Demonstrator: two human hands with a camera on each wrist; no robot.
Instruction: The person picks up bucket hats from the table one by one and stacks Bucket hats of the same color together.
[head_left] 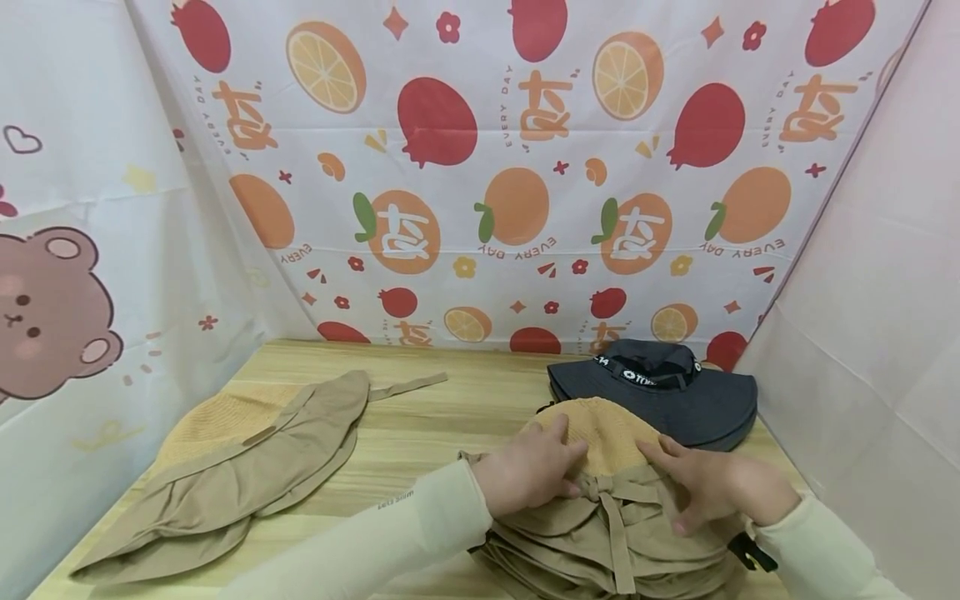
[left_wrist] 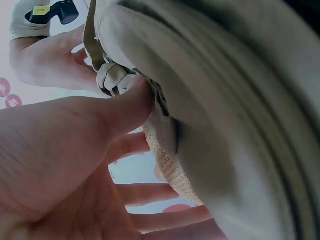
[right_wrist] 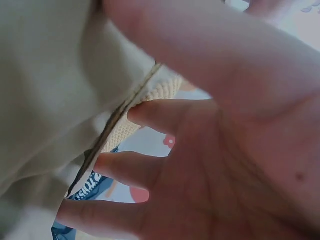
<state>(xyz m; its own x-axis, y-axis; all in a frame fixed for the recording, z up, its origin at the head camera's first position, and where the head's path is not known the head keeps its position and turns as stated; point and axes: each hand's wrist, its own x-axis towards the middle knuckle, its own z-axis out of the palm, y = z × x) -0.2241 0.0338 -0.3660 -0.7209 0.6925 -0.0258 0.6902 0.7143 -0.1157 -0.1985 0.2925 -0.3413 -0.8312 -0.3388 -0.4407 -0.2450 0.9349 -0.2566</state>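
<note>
A stack of beige sun hats (head_left: 622, 546) stands at the right front, its top hat showing a straw crown (head_left: 600, 429) and a fabric band tied in a knot (head_left: 598, 486) with a hanging tail. My left hand (head_left: 528, 471) lies against the left of that crown. In the left wrist view, its thumb (left_wrist: 137, 97) presses by the knot while the straight fingers spread along the straw. On the crown's other side is my right hand (head_left: 712, 479), with outstretched fingers (right_wrist: 135, 170) touching the straw and band edge in the right wrist view.
Another beige hat with a straw crown (head_left: 255, 467) lies on its side at the left of the wooden table (head_left: 405, 433), its strap trailing right. Behind the stack sit dark navy hats (head_left: 675, 400). A fruit-print curtain (head_left: 480, 167) hangs at the back, with white cloth along both sides.
</note>
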